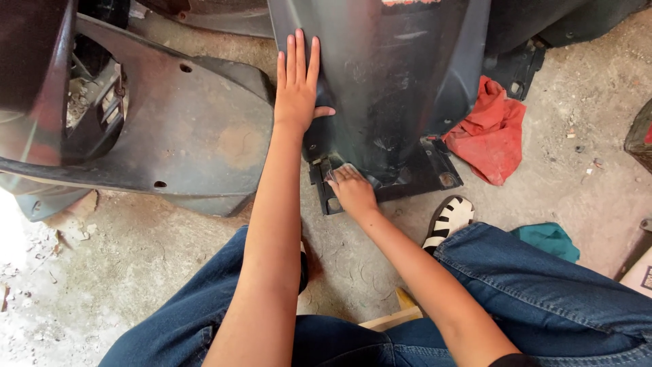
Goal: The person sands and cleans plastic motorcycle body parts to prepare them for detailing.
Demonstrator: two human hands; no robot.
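Note:
My left hand (297, 85) lies flat, fingers together and pointing away, against the left edge of a dark plastic scooter body panel (387, 75) that stands on the concrete floor. My right hand (350, 187) presses a small pale cloth or sanding pad (337, 172) onto the lower flange of that panel, near its bottom left corner. The fingers curl over the pad and hide most of it.
A second large dark panel (197, 129) with holes lies to the left. A red rag (489, 132) sits on the floor at the right, a teal cloth (549, 239) beside my knee. My sandalled foot (448, 219) is just below the panel.

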